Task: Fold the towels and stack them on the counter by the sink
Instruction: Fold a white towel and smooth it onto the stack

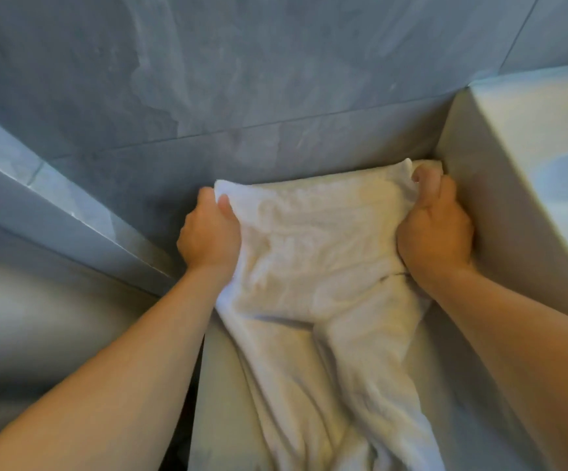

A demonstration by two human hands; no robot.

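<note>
A white towel lies crumpled on the pale counter, its far edge against the grey tiled wall and its near end trailing toward the bottom of the frame. My left hand grips the towel's far left corner, thumb on top. My right hand holds the far right corner bunched in its curled fingers, close to the side of the sink. The cloth between the hands is wrinkled, not flat.
A white raised sink stands right beside the towel on the right. Grey tiled wall closes off the back. A grey ledge runs diagonally on the left, beyond the counter's left edge.
</note>
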